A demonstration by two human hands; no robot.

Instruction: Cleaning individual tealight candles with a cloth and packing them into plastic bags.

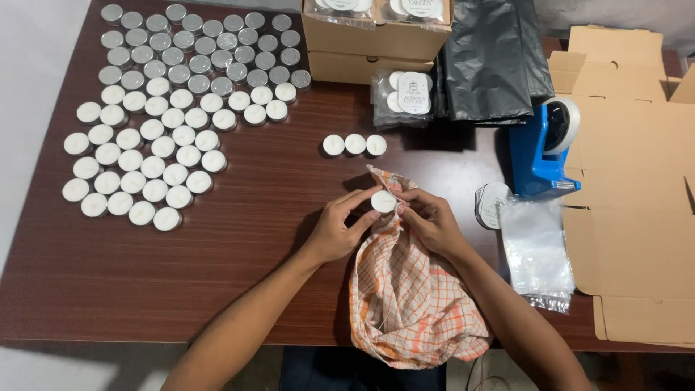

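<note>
My left hand (339, 226) and my right hand (433, 221) meet over an orange-and-white checked cloth (409, 289) at the table's front middle. Between their fingertips is one white tealight candle (383, 201), gripped by the left thumb and fingers. My right hand pinches the candle's edge together with a fold of the cloth. A row of three white tealights (355, 145) stands just beyond the hands. Several more tealights (145, 156) fill the left part of the dark wooden table (217, 246), the far ones with their metal cups up.
An open cardboard box (373, 40) and a clear bag of packed tealights (405, 95) stand at the back. A black plastic bag (496, 58), a blue tape dispenser (543, 148), round labels (491, 205), clear bags (537, 246) and flat cardboard (630, 188) lie right.
</note>
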